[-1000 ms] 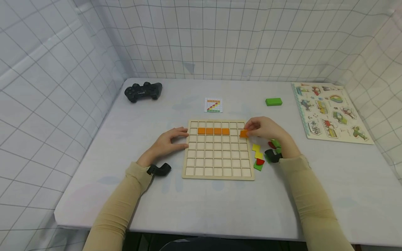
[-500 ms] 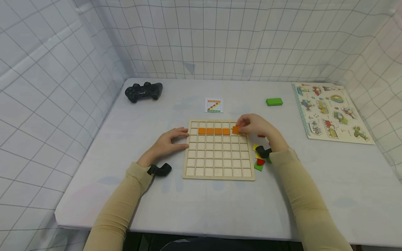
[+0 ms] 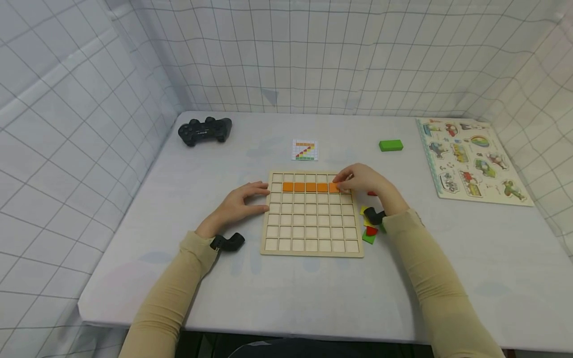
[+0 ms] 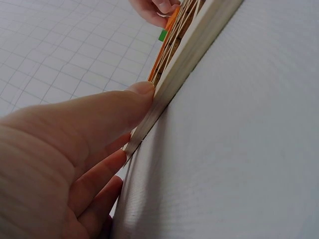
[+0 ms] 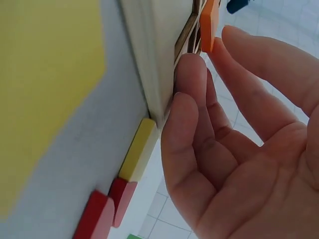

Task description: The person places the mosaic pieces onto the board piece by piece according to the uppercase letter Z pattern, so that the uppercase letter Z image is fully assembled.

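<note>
On the counter (image 3: 277,293), a wooden grid board (image 3: 312,232) is lying flat between a person's two hands. In its second row from the far edge, four orange tiles (image 3: 299,187) are filling the second to fifth cells from the left, and a fifth tile, here called the end tile (image 3: 333,187), is lining up with them at the sixth cell. The right hand (image 3: 364,180) is pinching the end tile at its right side between thumb and index finger, the remaining fingers curling in beneath; whether the tile is sitting fully in its cell is not clear. The left hand (image 3: 239,203) is holding its fingers loosely spread, grasping nothing, and is touching the board's left edge, the thumb resting at the rim. Beside the board's right edge, a red piece (image 3: 372,231) is overlapping a green piece (image 3: 369,239), with yellow pieces lying just beyond, partly hidden by the right wrist's black mount (image 3: 374,216). Behind the board, a small pattern card (image 3: 305,149) is lying near its far edge. A black game controller (image 3: 205,131) is occupying the far left, while a green block (image 3: 391,145) and a picture puzzle (image 3: 474,159) are lying toward the far right.
</note>
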{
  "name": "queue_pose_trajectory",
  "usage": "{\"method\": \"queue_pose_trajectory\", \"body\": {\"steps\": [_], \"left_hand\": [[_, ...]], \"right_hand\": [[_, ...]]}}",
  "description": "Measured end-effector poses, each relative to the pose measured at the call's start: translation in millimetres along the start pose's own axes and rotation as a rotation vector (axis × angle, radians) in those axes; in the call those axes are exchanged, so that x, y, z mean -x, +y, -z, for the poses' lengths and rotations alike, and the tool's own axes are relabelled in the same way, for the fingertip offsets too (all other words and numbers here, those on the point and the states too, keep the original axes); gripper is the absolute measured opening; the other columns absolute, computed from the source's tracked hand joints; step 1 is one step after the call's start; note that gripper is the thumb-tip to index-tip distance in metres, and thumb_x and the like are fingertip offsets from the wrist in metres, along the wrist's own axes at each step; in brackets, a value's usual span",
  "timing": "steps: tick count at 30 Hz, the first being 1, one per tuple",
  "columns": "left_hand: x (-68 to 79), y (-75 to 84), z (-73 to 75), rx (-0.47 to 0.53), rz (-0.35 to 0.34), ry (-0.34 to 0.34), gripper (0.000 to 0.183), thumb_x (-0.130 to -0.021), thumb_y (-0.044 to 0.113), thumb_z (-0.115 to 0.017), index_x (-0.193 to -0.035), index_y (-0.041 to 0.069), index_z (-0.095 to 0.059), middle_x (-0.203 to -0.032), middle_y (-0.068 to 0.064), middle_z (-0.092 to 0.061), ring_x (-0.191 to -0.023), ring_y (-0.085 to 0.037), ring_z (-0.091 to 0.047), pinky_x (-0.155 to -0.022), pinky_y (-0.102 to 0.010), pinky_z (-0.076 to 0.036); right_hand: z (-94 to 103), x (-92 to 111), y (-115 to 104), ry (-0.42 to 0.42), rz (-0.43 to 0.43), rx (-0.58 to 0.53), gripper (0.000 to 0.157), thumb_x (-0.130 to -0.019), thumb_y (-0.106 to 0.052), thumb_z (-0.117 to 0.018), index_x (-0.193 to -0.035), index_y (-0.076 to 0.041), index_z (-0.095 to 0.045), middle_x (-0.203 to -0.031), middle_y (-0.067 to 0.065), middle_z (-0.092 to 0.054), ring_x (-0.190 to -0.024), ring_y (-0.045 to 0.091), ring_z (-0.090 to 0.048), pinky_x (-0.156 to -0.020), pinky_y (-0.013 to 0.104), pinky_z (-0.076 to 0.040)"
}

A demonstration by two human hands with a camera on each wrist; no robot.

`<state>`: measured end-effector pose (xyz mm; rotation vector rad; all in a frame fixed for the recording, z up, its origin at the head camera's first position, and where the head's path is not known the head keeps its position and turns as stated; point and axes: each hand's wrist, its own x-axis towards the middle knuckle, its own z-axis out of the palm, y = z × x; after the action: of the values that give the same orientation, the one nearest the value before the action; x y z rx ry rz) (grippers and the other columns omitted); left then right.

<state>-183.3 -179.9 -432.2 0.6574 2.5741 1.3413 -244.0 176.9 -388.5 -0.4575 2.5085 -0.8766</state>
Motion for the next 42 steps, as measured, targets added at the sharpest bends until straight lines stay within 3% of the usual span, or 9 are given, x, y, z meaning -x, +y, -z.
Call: {"method": "queue_pose_trajectory", "body": {"steps": [3,9,19,31,38,42], "left_hand": [[-1.7,-5.7,-0.5,-0.003,-0.004,0.0,0.048,-0.083,0.027,-0.073,-0.125,0.006,-0.06,-0.141,-0.008,-0.045,-0.138,-0.024,-0.027,-0.115,-0.041,-0.02],[-1.9,-6.7,0.0,-0.027,-0.012,-0.004,0.049,-0.083,0.033,-0.072,-0.124,0.01,-0.061,-0.141,-0.004,-0.046,-0.137,-0.021,-0.028,-0.115,-0.04,-0.021],[-1.9,-6.8,-0.4,-0.051,-0.005,-0.012,0.05,-0.084,0.036,-0.071,-0.126,0.01,-0.06,-0.142,-0.003,-0.045,-0.138,-0.021,-0.027,-0.115,-0.039,-0.021],[-2.7,-7.6,-0.8,-0.02,-0.014,-0.007,0.049,-0.084,0.033,-0.072,-0.125,0.01,-0.061,-0.142,-0.005,-0.045,-0.138,-0.022,-0.027,-0.115,-0.04,-0.021],[-2.3,-5.9,-2.3,-0.009,-0.006,0.007,0.048,-0.084,0.025,-0.073,-0.125,0.004,-0.06,-0.142,-0.01,-0.044,-0.138,-0.026,-0.026,-0.115,-0.041,-0.019],[-2.9,-5.7,-3.8,-0.016,0.013,0.008,0.047,-0.085,0.017,-0.072,-0.126,-0.001,-0.057,-0.143,-0.015,-0.042,-0.138,-0.03,-0.024,-0.116,-0.041,-0.017]], "right_hand": [[1.7,4.3,0.6,-0.001,-0.025,0.018,0.028,-0.09,-0.025,-0.063,-0.114,-0.01,-0.068,-0.111,0.01,-0.063,-0.099,0.027,-0.052,-0.083,0.041,-0.047],[13.2,19.2,8.7,0.06,-0.032,0.0,0.032,-0.091,-0.026,-0.061,-0.121,-0.012,-0.063,-0.107,0.009,-0.06,-0.09,0.026,-0.053,-0.064,0.037,-0.053],[23.5,33.2,30.6,0.169,0.0,-0.079,0.034,-0.091,-0.022,-0.063,-0.121,-0.007,-0.062,-0.111,0.012,-0.059,-0.088,0.026,-0.061,-0.072,0.035,-0.052],[16.1,22.4,42.4,0.114,-0.07,-0.099,0.035,-0.088,-0.021,-0.066,-0.121,-0.009,-0.061,-0.118,0.013,-0.058,-0.091,0.026,-0.057,-0.06,0.03,-0.051],[15.5,22.3,43.9,0.122,-0.069,-0.098,0.037,-0.086,-0.02,-0.068,-0.121,-0.008,-0.062,-0.117,0.014,-0.058,-0.09,0.026,-0.053,-0.062,0.029,-0.05],[15.9,21.9,46.4,0.115,-0.071,-0.097,0.039,-0.086,-0.02,-0.07,-0.121,-0.008,-0.061,-0.119,0.014,-0.058,-0.097,0.028,-0.054,-0.067,0.029,-0.049]]}}
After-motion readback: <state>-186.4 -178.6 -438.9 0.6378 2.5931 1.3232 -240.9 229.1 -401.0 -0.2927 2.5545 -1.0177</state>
